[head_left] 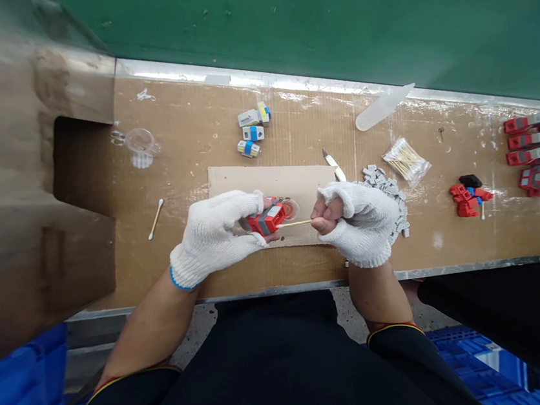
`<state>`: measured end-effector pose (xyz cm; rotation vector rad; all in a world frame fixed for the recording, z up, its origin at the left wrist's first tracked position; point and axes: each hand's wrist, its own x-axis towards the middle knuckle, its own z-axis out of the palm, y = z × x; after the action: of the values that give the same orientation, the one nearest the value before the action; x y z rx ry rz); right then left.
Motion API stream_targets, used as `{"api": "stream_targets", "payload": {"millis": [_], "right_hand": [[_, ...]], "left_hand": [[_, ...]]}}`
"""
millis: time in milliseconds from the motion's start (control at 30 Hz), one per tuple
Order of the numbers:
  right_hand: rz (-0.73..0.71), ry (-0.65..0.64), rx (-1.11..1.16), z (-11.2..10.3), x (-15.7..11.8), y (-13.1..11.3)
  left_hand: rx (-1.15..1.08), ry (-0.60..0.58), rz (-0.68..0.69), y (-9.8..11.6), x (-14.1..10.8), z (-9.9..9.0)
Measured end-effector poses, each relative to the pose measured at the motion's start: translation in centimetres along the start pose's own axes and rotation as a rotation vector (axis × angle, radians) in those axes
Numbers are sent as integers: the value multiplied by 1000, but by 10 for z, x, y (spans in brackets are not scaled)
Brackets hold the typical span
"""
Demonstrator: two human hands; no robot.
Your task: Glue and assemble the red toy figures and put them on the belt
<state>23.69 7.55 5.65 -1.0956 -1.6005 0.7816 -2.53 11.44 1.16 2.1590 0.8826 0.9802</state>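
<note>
My left hand (222,231), in a white knit glove, is closed around a small red and grey plastic part (266,217). In the fingertips of my right hand (357,222), gloved with the fingertips bare, a cotton swab (296,223) is pinched. Its far end meets the lower right side of the red part; the tip is too small to make out. Just behind lies a small clear round dish (291,210) with something reddish in it, on a flat cardboard piece (233,177). Many small grey pieces (385,186) are heaped beside my right hand, partly hidden by it.
Grey, blue and yellow parts (252,133) lie at the back. A knife (334,166), a bag of swabs (406,161), a white translucent scraper (383,108) and red parts (469,199) sit rightward. A loose swab (155,219) and clear cup (139,141) are left, near a metal panel (29,191).
</note>
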Motion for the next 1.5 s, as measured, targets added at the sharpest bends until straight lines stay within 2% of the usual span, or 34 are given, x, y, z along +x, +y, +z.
{"api": "stream_targets", "payload": {"millis": [167, 433, 633, 767, 867, 933, 1067, 1133, 1267, 1433, 1500], "right_hand": [[53, 45, 68, -1, -3, 6], [69, 86, 124, -5, -6, 15], [25, 156, 105, -6, -8, 17], [-34, 232, 72, -6, -12, 17], [-105, 259, 66, -2, -13, 16], [-142, 266, 68, 1, -13, 14], [-125, 247, 51, 5, -13, 12], [-102, 223, 29, 6, -13, 11], [-91, 222, 15, 11, -13, 9], [-122, 168, -50, 20, -10, 5], [-124, 132, -68, 22, -9, 4]], "left_hand": [[76, 10, 86, -2, -4, -2], [39, 17, 49, 1, -2, -2], [-22, -31, -64, 4, 1, -3], [-184, -36, -96, 9, 5, 1], [-288, -46, -189, 13, 7, 10], [-372, 0, -222, 14, 6, 17], [-492, 177, -223, 15, 0, 31], [-435, 246, -248, 13, -4, 34], [-180, 291, -283, 12, -9, 32], [-45, 361, -106, 15, -11, 27], [-1, 343, -115, 17, -11, 26]]}}
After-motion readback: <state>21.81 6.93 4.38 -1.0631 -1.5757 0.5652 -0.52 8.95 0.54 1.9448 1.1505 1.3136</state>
